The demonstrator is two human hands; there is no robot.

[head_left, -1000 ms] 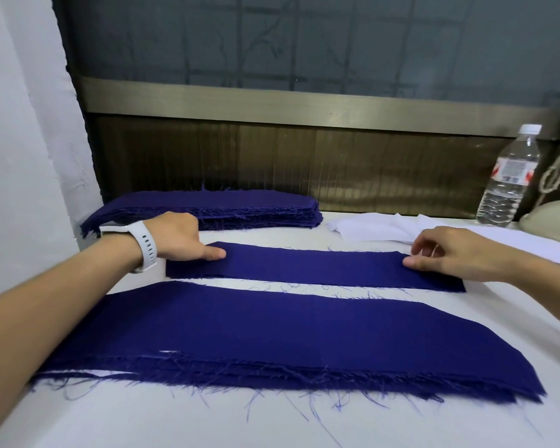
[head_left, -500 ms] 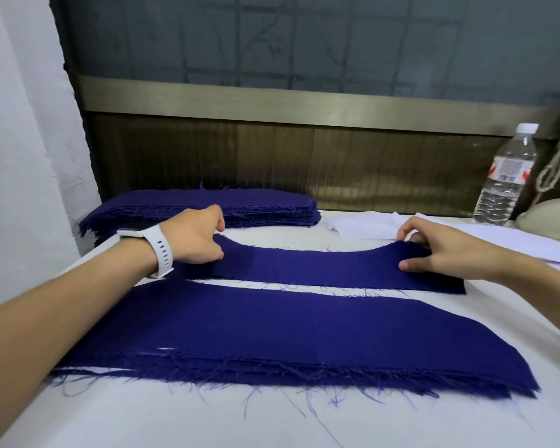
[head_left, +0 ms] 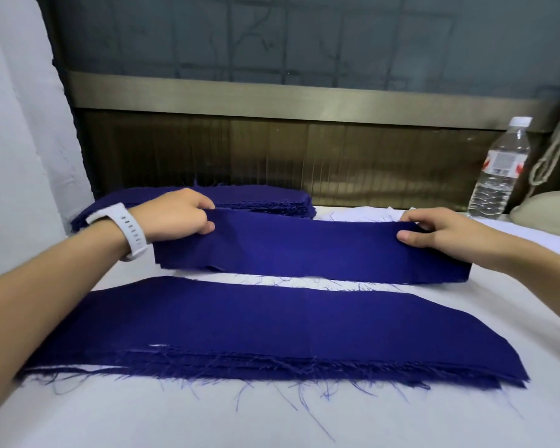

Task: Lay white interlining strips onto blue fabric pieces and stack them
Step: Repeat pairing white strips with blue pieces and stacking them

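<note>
A table (head_left: pixel 175 415) runs from the near edge to a wall panel (head_left: pixel 304 150) at the far side. Nearest lies a wide stack of fabric pieces (head_left: pixel 256 324), spanning left to right. Just behind it, a fabric strip (head_left: pixel 304 250) is raised along its far edge, its near edge on the table. The left hand (head_left: pixel 175 218) grips the strip's left end and the right hand (head_left: pixel 440 234) grips its right end. Behind the left hand, against the panel, sits a far stack (head_left: pixel 265 202). Right of that stack, behind the strip, lie interlining pieces (head_left: pixel 362 215). A bottle (head_left: pixel 498 169) stands upright at the far right, with a rope (head_left: pixel 553 156) hanging to its right.
</note>
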